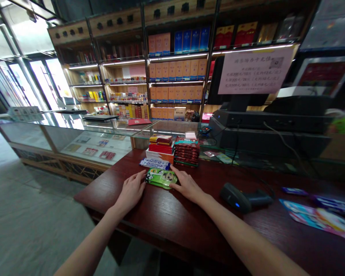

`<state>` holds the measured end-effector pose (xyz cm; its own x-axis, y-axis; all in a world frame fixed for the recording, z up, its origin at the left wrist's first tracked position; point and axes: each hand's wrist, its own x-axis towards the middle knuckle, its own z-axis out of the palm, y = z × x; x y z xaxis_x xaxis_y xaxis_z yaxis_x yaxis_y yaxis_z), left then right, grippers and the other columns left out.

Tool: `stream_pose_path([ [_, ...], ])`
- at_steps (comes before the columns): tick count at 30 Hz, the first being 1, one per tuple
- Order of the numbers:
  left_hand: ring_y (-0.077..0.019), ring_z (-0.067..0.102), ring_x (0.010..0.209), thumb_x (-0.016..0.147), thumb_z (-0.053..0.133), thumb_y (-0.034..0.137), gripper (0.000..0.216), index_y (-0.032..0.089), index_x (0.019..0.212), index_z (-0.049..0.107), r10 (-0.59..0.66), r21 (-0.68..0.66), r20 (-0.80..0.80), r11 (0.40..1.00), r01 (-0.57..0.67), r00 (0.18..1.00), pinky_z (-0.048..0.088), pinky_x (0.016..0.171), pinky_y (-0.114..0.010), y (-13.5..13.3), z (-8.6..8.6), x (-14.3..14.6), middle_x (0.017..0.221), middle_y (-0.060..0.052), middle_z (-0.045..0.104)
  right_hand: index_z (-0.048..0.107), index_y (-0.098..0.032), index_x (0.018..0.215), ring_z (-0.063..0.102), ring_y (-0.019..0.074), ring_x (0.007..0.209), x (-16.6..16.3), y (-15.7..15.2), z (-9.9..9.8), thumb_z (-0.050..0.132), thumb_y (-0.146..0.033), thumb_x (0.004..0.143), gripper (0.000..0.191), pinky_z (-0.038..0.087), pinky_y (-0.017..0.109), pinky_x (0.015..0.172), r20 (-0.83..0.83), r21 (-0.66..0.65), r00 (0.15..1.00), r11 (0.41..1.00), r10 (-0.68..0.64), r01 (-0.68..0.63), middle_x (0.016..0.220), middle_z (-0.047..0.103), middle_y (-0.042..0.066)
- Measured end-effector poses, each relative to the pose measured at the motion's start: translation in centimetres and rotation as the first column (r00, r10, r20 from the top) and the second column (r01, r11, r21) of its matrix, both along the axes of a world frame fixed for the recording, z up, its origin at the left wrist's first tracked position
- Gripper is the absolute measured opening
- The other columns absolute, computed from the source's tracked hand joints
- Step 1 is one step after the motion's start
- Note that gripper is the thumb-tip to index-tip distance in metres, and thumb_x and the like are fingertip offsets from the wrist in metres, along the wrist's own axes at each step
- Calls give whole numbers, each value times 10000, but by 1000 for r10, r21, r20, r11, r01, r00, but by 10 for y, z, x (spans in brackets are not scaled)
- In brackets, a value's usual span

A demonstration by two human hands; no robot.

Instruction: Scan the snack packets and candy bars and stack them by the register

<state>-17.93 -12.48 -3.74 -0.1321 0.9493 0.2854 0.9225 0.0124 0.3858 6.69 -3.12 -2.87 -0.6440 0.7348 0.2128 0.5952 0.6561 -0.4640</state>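
Lying on the dark reddish-brown wooden table, a shiny green plastic packet with a panda picture is resting between your two hands, near the table's far edge. Your left hand is reaching in from the left, palm down, its fingers loosely extended and their tips meeting the packet's left end; it is not closing around anything. Your right hand is spreading its thumb and index finger well apart at the other end: the thumb is touching the packet's lower right corner, while the index finger is pointing to the right end of a blue-and-white wrapped packet. You are framing the green packet rather than gripping it, and how firmly you are pressing is impossible to tell.

The blue-and-white packet is lying just beyond the green one. Behind it, a stack of red, yellow and white flat packages is standing beside a taller-looking pile of dark red glossy packets. To the right of your right forearm, a black handheld barcode scanner with a blue light is lying on the table. Farther right, a large, pale blue-and-pink flat packet is lying near purple wrapped bars.
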Motion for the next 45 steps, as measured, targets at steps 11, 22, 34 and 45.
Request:
stream_pose_path([
  [11,-246,512,1309,934,434,229,477,179,1409,446,2,41,-26,999,-1,1000,375,1114,-470,0,-6,-3,1371,-101,623,159,-269,1594,497,285,1285,2,-5,-1,608,-366,921,815,387,424,1034,-29,19,1000,1000,10,-9,1431,545,130],
  [22,-256,516,1303,927,449,221,480,177,1405,445,7,12,-19,1000,-7,1000,381,1104,-477,-2,-1,0,1368,-112,620,181,-254,1592,495,300,1303,3,-8,2,618,-362,909,818,390,441,1043,-20,41,1000,999,-5,6,1454,528,145],
  [34,-248,517,1309,927,459,221,513,176,1436,414,16,16,-69,1000,-15,997,381,1101,-454,0,-3,-3,1394,-128,593,191,-246,1590,516,308,1286,9,-11,10,667,-372,873,869,405,446,1024,-47,30,999,999,-17,18,1436,544,159],
  [45,-268,544,1281,914,457,212,495,197,1409,469,-12,110,-146,994,29,989,398,1090,-457,12,28,26,1372,-121,605,308,-213,1547,456,269,1368,43,-1,27,611,-280,893,724,382,468,1104,-143,148,990,989,2,20,1501,488,147],
])
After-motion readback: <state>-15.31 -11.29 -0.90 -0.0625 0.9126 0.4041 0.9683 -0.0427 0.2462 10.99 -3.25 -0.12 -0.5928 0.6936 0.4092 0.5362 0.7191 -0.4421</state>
